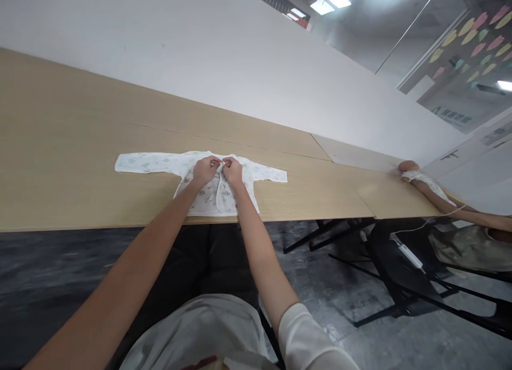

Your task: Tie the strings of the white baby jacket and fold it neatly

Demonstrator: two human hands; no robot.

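A small white baby shirt (208,199) with a light print lies spread on the table, both long sleeves stretched out to the sides. Its front opening runs down the middle, and the lower hem lies near the table's front edge. My left hand (205,170) is closed in a pinch on the shirt at the top of the opening, by the neckline. Close beside it, my right hand (232,171) pinches the other front edge at the same height. Whatever small fastening may be between the fingertips is hidden.
The long wooden table (80,130) runs along a white partition (160,55). At its far right, another person's arms (434,194) reach over a doll (408,166) and a white patterned cloth. A black folding chair (400,268) bearing a white power strip (410,256) stands right, below table height.
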